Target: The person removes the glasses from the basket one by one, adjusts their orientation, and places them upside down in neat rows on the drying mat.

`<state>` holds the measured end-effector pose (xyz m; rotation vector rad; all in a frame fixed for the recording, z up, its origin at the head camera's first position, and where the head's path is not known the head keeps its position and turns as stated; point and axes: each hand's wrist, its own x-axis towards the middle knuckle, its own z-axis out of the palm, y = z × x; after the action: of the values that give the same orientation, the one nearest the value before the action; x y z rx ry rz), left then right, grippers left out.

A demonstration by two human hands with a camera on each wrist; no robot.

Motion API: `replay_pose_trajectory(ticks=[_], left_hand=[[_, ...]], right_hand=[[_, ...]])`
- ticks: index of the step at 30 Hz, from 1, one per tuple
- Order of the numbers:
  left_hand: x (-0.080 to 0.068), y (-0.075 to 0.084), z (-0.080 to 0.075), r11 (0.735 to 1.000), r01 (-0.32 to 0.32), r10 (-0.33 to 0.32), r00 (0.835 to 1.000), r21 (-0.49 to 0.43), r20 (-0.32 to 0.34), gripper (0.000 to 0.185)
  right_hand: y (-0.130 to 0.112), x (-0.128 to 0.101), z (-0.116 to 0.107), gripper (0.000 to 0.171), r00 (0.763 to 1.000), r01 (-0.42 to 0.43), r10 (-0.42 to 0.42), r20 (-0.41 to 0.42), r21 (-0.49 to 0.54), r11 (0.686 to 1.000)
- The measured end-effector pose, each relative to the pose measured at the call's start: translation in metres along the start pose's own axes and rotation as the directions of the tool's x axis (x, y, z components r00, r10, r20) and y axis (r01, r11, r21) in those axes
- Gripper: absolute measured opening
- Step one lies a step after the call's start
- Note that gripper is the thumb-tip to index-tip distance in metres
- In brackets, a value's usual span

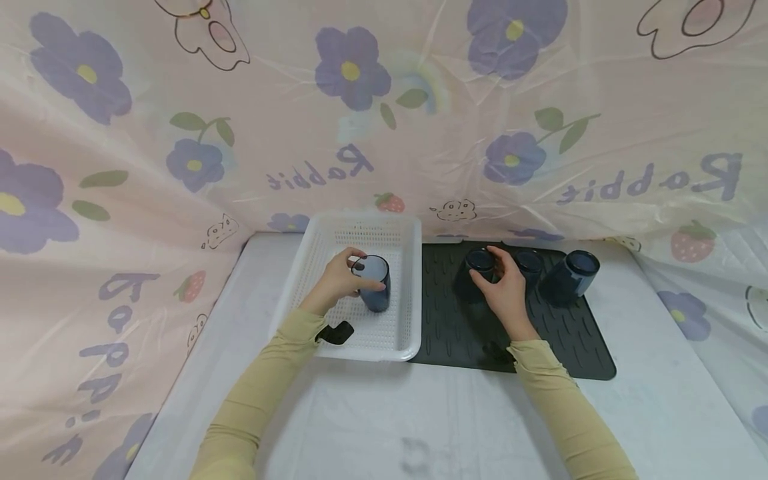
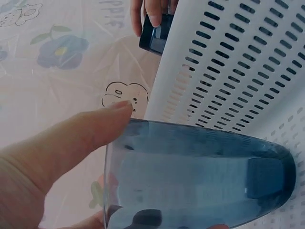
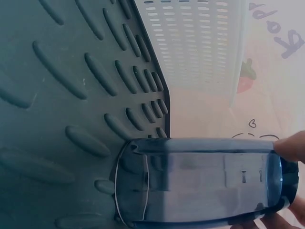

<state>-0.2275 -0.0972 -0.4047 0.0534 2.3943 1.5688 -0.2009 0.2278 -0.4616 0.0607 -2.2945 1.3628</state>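
Note:
In the head view, a translucent blue drinking glass (image 1: 377,297) stands upright inside the white basket (image 1: 414,287). My left hand (image 1: 336,283) grips it near the rim, the thumb (image 2: 107,125) lying along the near side. Over on the black ridged mat (image 1: 468,347), my right hand (image 1: 509,293) holds a second blue glass (image 3: 205,183) by its base end. That glass is upside down, its rim at the mat surface; whether it bears fully on the mat I cannot tell. Two more upside-down glasses, one in the middle (image 1: 529,261) and one at right (image 1: 567,279), stand beside the right hand.
Basket and mat sit side by side on a white-covered table (image 1: 372,413), the basket's right wall at the mat's left edge. A patterned plastic curtain (image 1: 420,133) hangs behind and along both sides. The basket's walls and floor are perforated.

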Motion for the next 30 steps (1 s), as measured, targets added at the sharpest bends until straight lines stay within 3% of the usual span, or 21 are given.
replay_pose_trajectory(ticks=[17, 30], left_hand=[[-0.012, -0.006, 0.003, 0.998, -0.015, 0.012, 0.999, -0.065, -0.043, 0.080], [-0.012, -0.005, -0.002, 0.967, -0.059, 0.027, 0.991, -0.249, -0.129, 0.080]], right_hand=[[-0.004, 0.000, -0.002, 0.059, 1.000, -0.011, 0.011, -0.004, -0.012, 1.000], [-0.004, 0.001, -0.001, 0.059, 1.000, -0.029, 0.029, 0.002, 0.009, 1.000]])
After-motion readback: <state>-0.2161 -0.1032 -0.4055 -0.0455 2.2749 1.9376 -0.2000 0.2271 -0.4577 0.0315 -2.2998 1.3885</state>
